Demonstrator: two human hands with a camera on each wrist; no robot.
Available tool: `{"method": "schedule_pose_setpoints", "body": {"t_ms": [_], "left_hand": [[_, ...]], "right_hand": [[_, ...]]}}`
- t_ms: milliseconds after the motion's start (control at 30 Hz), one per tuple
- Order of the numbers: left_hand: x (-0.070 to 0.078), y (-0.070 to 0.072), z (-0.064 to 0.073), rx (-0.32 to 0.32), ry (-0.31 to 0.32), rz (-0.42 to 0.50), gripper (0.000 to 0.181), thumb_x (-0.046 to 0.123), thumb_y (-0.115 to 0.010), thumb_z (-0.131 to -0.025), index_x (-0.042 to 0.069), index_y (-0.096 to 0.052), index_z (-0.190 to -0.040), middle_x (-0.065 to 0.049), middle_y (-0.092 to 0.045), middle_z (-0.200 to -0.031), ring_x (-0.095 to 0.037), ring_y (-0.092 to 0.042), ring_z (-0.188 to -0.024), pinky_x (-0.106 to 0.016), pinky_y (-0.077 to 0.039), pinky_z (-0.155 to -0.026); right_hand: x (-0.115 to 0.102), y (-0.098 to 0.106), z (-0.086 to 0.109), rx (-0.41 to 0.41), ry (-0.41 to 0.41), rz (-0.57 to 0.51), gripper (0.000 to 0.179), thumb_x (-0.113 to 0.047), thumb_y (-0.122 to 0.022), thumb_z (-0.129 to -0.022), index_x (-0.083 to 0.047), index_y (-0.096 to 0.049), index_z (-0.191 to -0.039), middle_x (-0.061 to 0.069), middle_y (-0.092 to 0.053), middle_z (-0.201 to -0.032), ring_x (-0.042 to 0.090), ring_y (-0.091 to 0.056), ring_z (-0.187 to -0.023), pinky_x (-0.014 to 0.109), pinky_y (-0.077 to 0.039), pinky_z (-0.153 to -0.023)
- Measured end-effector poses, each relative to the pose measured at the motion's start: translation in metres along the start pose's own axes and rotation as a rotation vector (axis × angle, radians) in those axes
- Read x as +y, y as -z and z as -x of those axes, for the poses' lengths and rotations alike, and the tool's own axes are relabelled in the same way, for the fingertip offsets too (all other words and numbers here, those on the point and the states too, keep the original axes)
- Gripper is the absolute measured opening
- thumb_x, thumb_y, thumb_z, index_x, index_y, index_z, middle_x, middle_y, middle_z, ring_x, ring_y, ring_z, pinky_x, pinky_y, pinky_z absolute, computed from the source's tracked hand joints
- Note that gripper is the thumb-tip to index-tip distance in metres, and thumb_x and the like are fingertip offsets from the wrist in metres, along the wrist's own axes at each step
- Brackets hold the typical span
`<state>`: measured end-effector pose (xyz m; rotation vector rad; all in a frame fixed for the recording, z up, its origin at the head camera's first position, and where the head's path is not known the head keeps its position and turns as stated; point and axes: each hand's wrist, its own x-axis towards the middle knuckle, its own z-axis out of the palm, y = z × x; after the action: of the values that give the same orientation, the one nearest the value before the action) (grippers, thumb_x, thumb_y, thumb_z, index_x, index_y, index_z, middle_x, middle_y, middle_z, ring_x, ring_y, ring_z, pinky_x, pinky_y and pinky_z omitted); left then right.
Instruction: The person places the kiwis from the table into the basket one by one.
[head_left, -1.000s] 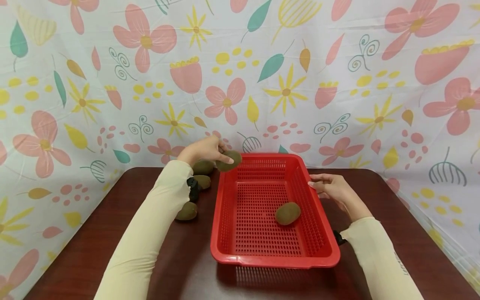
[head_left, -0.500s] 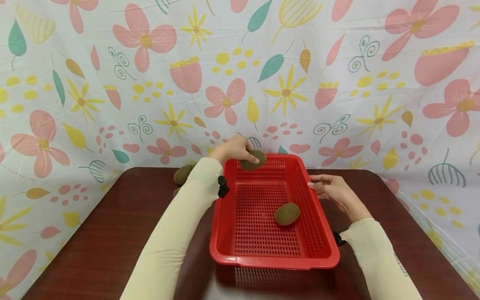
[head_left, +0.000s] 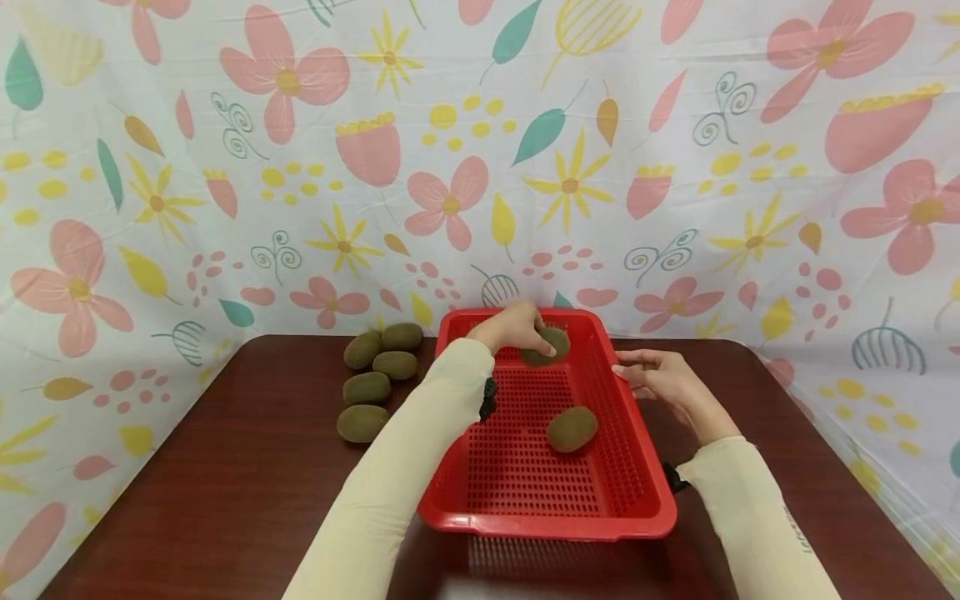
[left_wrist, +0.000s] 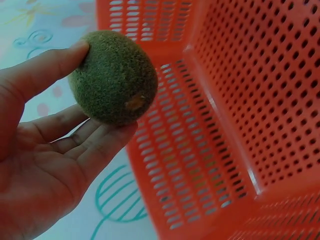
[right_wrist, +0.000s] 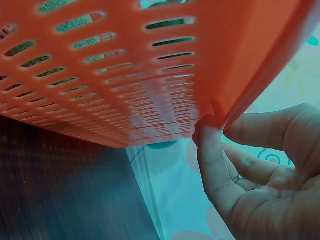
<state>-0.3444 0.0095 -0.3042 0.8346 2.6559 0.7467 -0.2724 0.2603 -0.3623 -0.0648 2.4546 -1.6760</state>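
In the head view my left hand (head_left: pixel 516 327) is over the far part of a red perforated plastic basket (head_left: pixel 555 526), holding a brown fuzzy kiwi (head_left: pixel 553 344). The left wrist view shows thumb and fingers gripping that kiwi (left_wrist: pixel 114 80) beside the basket's slotted wall (left_wrist: pixel 172 150). A second kiwi (head_left: pixel 572 429) lies on the basket floor, toward the right side. At the basket's right rim is my right hand (head_left: pixel 667 383). Seen from the right wrist, thumb and forefinger of this hand (right_wrist: pixel 255 190) pinch the rim's edge from outside.
Several more kiwis (head_left: pixel 366 388) lie in a loose group on the dark wooden table (head_left: pixel 225 467), left of the basket. A white cloth (head_left: pixel 480 125) with flowers and leaves hangs behind the table.
My left hand has carried its kiwi rightward, from beside the basket's left rim to over its inside. The kiwis on the table have come into fuller view. My right hand stays at the rim.
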Motion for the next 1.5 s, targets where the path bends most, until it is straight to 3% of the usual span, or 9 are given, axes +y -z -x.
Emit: {"method": "schedule_pose_setpoints", "body": {"t_ms": [233, 433, 667, 767, 933, 1100, 1200, 1433, 1500], "left_hand": [[-0.004, -0.029, -0.009, -0.009, 0.065, -0.019, 0.028, 0.021, -0.075, -0.085, 0.006, -0.063, -0.066, 0.002, -0.043, -0.052, -0.009, -0.035, -0.049, -0.021, -0.036, -0.05], [-0.003, -0.052, -0.016, -0.044, 0.099, -0.073, 0.038, 0.023, -0.074, -0.086, 0.009, -0.05, -0.06, 0.003, -0.034, -0.05, -0.009, -0.03, -0.048, -0.02, -0.031, -0.048], [-0.001, -0.065, -0.013, -0.022, 0.112, -0.096, 0.026, 0.022, -0.073, -0.087, 0.006, -0.053, -0.083, 0.0, -0.045, -0.072, -0.011, -0.041, -0.065, -0.023, -0.035, -0.057], [-0.001, -0.07, -0.014, -0.027, 0.115, -0.117, 0.026, 0.023, -0.071, -0.088, 0.002, -0.056, -0.089, -0.003, -0.047, -0.073, -0.013, -0.041, -0.065, -0.023, -0.035, -0.058], [0.001, -0.074, -0.014, -0.022, 0.127, -0.127, 0.03, 0.024, -0.07, -0.09, 0.0, -0.061, -0.105, -0.006, -0.056, -0.083, -0.012, -0.046, -0.069, -0.022, -0.037, -0.06], [0.004, -0.073, -0.014, -0.019, 0.139, -0.126, 0.028, 0.027, -0.067, -0.092, 0.005, -0.053, -0.08, -0.002, -0.042, -0.064, -0.014, -0.04, -0.058, -0.023, -0.034, -0.055], [0.005, -0.07, -0.013, -0.018, 0.143, -0.119, 0.032, 0.028, -0.067, -0.092, 0.007, -0.047, -0.077, -0.001, -0.037, -0.063, -0.014, -0.036, -0.057, -0.023, -0.033, -0.055], [0.002, -0.06, -0.013, -0.031, 0.137, -0.123, 0.035, 0.027, -0.066, -0.093, -0.003, -0.058, -0.109, -0.009, -0.055, -0.089, -0.011, -0.04, -0.067, -0.023, -0.035, -0.061], [0.0, -0.058, -0.015, -0.04, 0.137, -0.114, 0.029, 0.026, -0.065, -0.093, -0.002, -0.058, -0.093, -0.007, -0.05, -0.076, -0.011, -0.033, -0.06, -0.023, -0.031, -0.056]], "right_hand": [[-0.002, -0.002, -0.001, 0.005, -0.004, -0.005, 0.06, -0.024, -0.066, -0.093, 0.006, -0.044, -0.14, 0.004, -0.07, -0.097, 0.016, -0.067, -0.083, 0.036, -0.056, -0.077], [-0.003, -0.002, -0.001, 0.007, -0.012, -0.014, 0.059, -0.023, -0.066, -0.093, 0.006, -0.044, -0.139, 0.004, -0.07, -0.095, 0.015, -0.067, -0.081, 0.034, -0.057, -0.076], [-0.002, -0.004, -0.002, 0.003, -0.003, -0.018, 0.059, -0.024, -0.066, -0.093, 0.006, -0.044, -0.14, 0.002, -0.07, -0.094, 0.014, -0.066, -0.081, 0.033, -0.057, -0.076], [-0.003, -0.006, -0.002, 0.001, -0.005, -0.019, 0.059, -0.024, -0.066, -0.093, 0.005, -0.045, -0.139, 0.003, -0.07, -0.093, 0.014, -0.067, -0.081, 0.033, -0.057, -0.076], [-0.006, -0.006, -0.001, 0.015, -0.002, -0.014, 0.057, -0.023, -0.065, -0.093, 0.006, -0.046, -0.138, 0.005, -0.07, -0.094, 0.015, -0.066, -0.08, 0.035, -0.057, -0.076], [-0.006, -0.004, -0.001, 0.014, -0.004, -0.025, 0.057, -0.021, -0.066, -0.093, 0.007, -0.045, -0.138, 0.003, -0.07, -0.091, 0.014, -0.066, -0.079, 0.035, -0.057, -0.076], [-0.005, -0.003, -0.001, 0.01, -0.005, -0.035, 0.057, -0.021, -0.066, -0.093, 0.007, -0.045, -0.138, 0.001, -0.069, -0.089, 0.013, -0.066, -0.078, 0.034, -0.057, -0.075], [-0.002, -0.001, 0.001, 0.007, -0.008, -0.039, 0.057, -0.021, -0.066, -0.093, 0.007, -0.045, -0.138, 0.002, -0.069, -0.09, 0.013, -0.066, -0.079, 0.035, -0.057, -0.076], [-0.001, 0.0, 0.001, 0.008, -0.011, -0.033, 0.057, -0.021, -0.065, -0.093, 0.007, -0.045, -0.138, 0.002, -0.069, -0.091, 0.013, -0.065, -0.079, 0.035, -0.057, -0.076]]}}
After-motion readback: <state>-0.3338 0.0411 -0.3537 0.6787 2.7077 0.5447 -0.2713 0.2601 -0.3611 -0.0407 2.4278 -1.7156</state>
